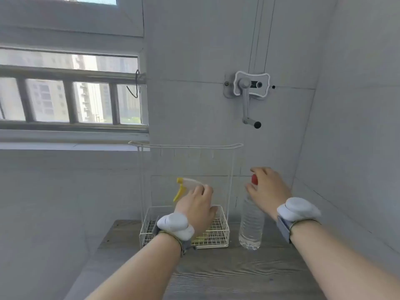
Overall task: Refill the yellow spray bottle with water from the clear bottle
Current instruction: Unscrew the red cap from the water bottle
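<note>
The yellow spray bottle (184, 187) stands in a white wire basket (223, 232); only its white head with the yellow nozzle and trigger and a bit of yellow body show. My left hand (198, 206) is wrapped around its neck and hides most of it. To the right the clear bottle (251, 226) stands upright on the wooden tabletop (227, 271), with water in it. My right hand (267, 189) is curled over its red cap (254, 179), fingers around the top.
The basket has a tall wire frame (186, 146) rising against the tiled wall behind. A hand crank (249, 98) is fixed to the wall above. A barred window (71, 100) is at left. The right wall stands close to the clear bottle.
</note>
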Motion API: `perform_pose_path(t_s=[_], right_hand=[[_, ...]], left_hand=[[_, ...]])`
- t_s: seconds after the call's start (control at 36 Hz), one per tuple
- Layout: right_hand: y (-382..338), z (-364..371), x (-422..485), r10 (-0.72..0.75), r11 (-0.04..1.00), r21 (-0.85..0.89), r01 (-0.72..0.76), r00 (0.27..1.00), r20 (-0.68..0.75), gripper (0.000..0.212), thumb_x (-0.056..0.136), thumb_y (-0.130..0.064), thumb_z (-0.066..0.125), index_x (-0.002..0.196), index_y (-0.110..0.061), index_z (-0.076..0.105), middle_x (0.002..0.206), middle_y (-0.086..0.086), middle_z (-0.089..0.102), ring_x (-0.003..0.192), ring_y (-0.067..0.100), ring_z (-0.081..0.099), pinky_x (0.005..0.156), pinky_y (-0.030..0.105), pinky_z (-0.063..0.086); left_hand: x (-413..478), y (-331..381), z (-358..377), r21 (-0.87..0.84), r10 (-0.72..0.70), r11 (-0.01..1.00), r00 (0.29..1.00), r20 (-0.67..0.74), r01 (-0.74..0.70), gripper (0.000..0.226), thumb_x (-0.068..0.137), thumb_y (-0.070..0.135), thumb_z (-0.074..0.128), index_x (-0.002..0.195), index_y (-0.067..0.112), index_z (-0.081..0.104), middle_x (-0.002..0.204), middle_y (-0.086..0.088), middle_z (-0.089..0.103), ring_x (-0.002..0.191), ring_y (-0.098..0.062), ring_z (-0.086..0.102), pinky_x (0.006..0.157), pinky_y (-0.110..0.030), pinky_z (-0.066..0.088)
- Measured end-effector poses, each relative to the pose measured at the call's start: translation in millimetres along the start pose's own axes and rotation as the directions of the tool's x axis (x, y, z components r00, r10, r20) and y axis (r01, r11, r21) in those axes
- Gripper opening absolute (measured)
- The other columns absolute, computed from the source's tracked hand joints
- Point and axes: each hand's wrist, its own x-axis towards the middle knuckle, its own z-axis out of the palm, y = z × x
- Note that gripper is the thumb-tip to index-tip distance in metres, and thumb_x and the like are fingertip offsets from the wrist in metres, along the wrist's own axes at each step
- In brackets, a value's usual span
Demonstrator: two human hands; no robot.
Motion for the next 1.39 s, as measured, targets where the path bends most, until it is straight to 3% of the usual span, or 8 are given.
perform_pose_path(t_s=[0.14, 0.36, 0.58, 0.78, 0.92, 1.11, 1.39], right_hand=[[4, 12, 5, 0.051, 0.999, 0.011, -0.052, 0.999, 0.017, 0.044, 0.098, -0.031, 0.04, 0.14, -0.018, 0.04, 0.138, 0.009, 0.044, 0.115, 0.031, 0.053, 0.087, 0.037, 0.046], [12, 20, 6, 0.018, 1.0, 0.01, -0.018, 0.998, -0.052, 0.037, 0.099, -0.031, 0.039, 0.134, -0.021, 0.046, 0.13, 0.007, 0.049, 0.111, 0.028, 0.054, 0.083, 0.037, 0.047], [4, 11, 1, 0.007, 1.0, -0.013, -0.009, 0.996, -0.085, 0.036, 0.096, -0.037, 0.048, 0.126, -0.019, 0.054, 0.121, 0.006, 0.052, 0.107, 0.026, 0.055, 0.075, 0.029, 0.038], [-3, -6, -13, 0.022, 1.0, 0.0, -0.022, 0.998, -0.065, 0.035, 0.093, -0.043, 0.051, 0.117, -0.019, 0.058, 0.116, 0.003, 0.054, 0.103, 0.023, 0.056, 0.079, 0.031, 0.044], [-17, -16, -22, -0.027, 0.999, 0.015, 0.028, 0.998, -0.05, 0.037, 0.088, -0.05, 0.056, 0.105, -0.019, 0.061, 0.107, -0.001, 0.056, 0.097, 0.022, 0.057, 0.079, 0.033, 0.047], [-31, -30, -40, -0.099, 0.994, 0.045, 0.099, 0.995, -0.011, 0.034, 0.084, -0.053, 0.059, 0.093, -0.02, 0.061, 0.097, -0.003, 0.06, 0.087, 0.017, 0.057, 0.076, 0.032, 0.049], [-36, -37, -53, -0.159, 0.986, 0.048, 0.157, 0.986, 0.042, 0.033, 0.08, -0.054, 0.064, 0.084, -0.022, 0.06, 0.089, -0.004, 0.061, 0.083, 0.016, 0.057, 0.074, 0.029, 0.047]], left_hand=[[4, 7, 19, -0.059, -0.012, 0.998, 0.999, 0.036, 0.014, 0.04, 0.1, 0.037, 0.048, 0.133, 0.016, 0.043, 0.131, -0.005, 0.048, 0.118, -0.028, 0.05, 0.078, -0.035, 0.044], [10, 23, 43, -0.151, 0.021, 0.988, 0.999, 0.05, -0.014, 0.045, 0.098, 0.038, 0.052, 0.135, 0.014, 0.043, 0.132, -0.007, 0.049, 0.118, -0.029, 0.051, 0.09, -0.037, 0.044], [11, 41, 49, -0.311, -0.005, 0.949, 0.991, 0.133, 0.047, 0.069, 0.093, 0.044, 0.061, 0.148, 0.013, 0.032, 0.143, -0.009, 0.046, 0.129, -0.028, 0.048, 0.101, -0.035, 0.04], [1, 53, 36, -0.357, -0.004, 0.931, 0.978, 0.207, 0.08, 0.087, 0.089, 0.045, 0.067, 0.154, 0.012, 0.02, 0.153, -0.009, 0.036, 0.138, -0.024, 0.041, 0.107, -0.035, 0.039], [-9, 59, 32, -0.463, -0.052, 0.873, 0.973, 0.224, 0.153, 0.089, 0.085, 0.044, 0.072, 0.152, 0.011, 0.024, 0.15, -0.007, 0.041, 0.134, -0.022, 0.045, 0.106, -0.033, 0.041], [-30, 63, 31, -0.526, -0.163, 0.812, 0.964, 0.212, 0.253, 0.081, 0.073, 0.051, 0.081, 0.131, 0.011, 0.041, 0.126, -0.003, 0.059, 0.113, -0.022, 0.059, 0.089, -0.033, 0.051], [-49, 69, 37, -0.623, -0.192, 0.732, 0.961, 0.198, 0.275, 0.074, 0.07, 0.047, 0.083, 0.126, 0.016, 0.046, 0.121, 0.002, 0.061, 0.109, -0.017, 0.06, 0.092, -0.035, 0.054]])
